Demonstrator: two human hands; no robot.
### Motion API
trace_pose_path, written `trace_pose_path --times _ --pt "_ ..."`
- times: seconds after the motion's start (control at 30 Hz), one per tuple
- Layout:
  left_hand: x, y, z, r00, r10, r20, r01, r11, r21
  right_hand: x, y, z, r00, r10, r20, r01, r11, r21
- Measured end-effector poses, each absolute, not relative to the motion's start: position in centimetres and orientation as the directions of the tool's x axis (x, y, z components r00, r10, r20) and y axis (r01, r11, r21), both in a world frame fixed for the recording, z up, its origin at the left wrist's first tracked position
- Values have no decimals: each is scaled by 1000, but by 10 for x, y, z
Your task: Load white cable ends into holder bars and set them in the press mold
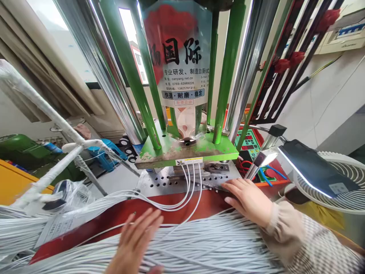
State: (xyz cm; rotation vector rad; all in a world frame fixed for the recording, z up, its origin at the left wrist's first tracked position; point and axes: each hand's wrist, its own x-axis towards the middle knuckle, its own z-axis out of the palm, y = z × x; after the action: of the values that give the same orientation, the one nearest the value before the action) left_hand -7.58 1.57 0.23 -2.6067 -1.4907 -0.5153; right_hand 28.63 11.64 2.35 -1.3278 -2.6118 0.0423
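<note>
My left hand hovers flat, fingers spread and a little blurred, over a thick bundle of white cables lying across the red bench front. My right hand rests with fingers stretched out on the perforated metal plate at the mould, holding nothing. Three white cables run from under the green press platen and curve down to the left over the bench.
Green and chrome columns of the vertical press rise ahead, with a labelled cylinder. A lit desk lamp and a white fan stand at right. A white wrapped rack, a plastic bag and a yellow bin are at left.
</note>
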Motion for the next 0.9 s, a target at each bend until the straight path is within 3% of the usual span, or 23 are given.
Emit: trace_pose_path --times 0.1,0.2,0.3,0.4,0.47,0.57,0.67,0.73,0.8,0.9 --pt "-13 34 19 713 685 151 648 -726 230 271 147 21 -559 819 131 822 568 -46" --pt "15 42 22 663 747 -50 715 -612 340 261 138 22 -561 822 96 825 564 -16" --pt "18 43 23 474 870 -135 847 -409 339 254 99 26 -640 764 82 749 644 -157" --pt "15 50 30 455 886 -94 855 -404 325 249 66 32 -727 686 39 644 700 -309" --pt "15 59 36 434 901 4 853 -412 322 253 63 41 -693 721 16 700 678 -224" --pt "20 71 37 411 901 138 822 -432 371 271 80 63 -579 808 107 814 581 16" --pt "29 72 27 474 880 30 811 -450 374 287 92 76 -526 847 75 848 515 129" --pt "32 68 21 525 841 -133 819 -456 349 285 87 75 -531 847 -20 845 532 59" --pt "32 65 19 573 786 -234 804 -481 350 271 74 67 -571 820 -37 819 565 -102" --pt "27 66 21 566 800 -199 802 -479 356 246 61 49 -657 754 17 719 633 -288"
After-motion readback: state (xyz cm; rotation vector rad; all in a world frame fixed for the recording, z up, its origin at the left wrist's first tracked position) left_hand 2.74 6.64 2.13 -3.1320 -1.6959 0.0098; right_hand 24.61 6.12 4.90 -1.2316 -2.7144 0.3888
